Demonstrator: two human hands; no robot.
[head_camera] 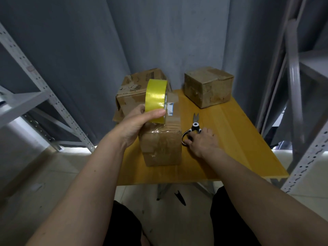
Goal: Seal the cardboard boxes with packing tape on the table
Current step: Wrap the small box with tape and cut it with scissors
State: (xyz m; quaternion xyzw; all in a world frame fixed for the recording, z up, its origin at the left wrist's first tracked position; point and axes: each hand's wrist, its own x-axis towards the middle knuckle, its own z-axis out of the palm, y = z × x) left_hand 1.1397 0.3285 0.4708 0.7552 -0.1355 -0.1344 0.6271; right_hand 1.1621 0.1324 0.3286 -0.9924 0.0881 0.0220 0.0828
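My left hand grips a yellow roll of packing tape, held up above the near cardboard box, which stands on the wooden table. My right hand rests on the table with its fingers curled around the black-and-white handles of a pair of scissors, whose blades point away from me. A larger worn box sits at the table's far left, partly hidden by the tape roll. A third, smaller box stands at the far right corner.
Grey metal shelving frames stand on both sides, the left one and the right one close to the table edges. A grey curtain hangs behind the table. Tiled floor and the table's legs lie below.
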